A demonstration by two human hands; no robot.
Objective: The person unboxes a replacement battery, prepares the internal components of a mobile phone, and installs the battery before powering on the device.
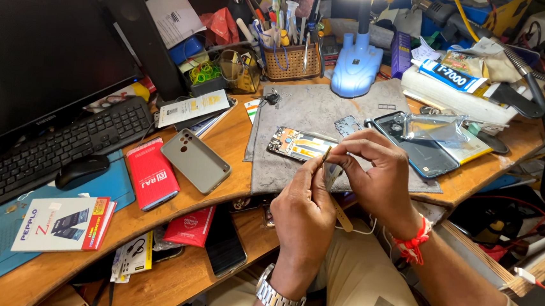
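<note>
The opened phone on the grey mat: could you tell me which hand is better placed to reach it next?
Probably the right hand. It sits just beside the opened phone on the grey mat, fingertips pinching a small part. The left hand is nearer the body, gripping a thin tool.

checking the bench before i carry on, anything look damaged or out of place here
An opened phone lies on the grey mat with its insides exposed, and a loose metal plate sits beside it. A red case juts over the desk's front edge.
</note>
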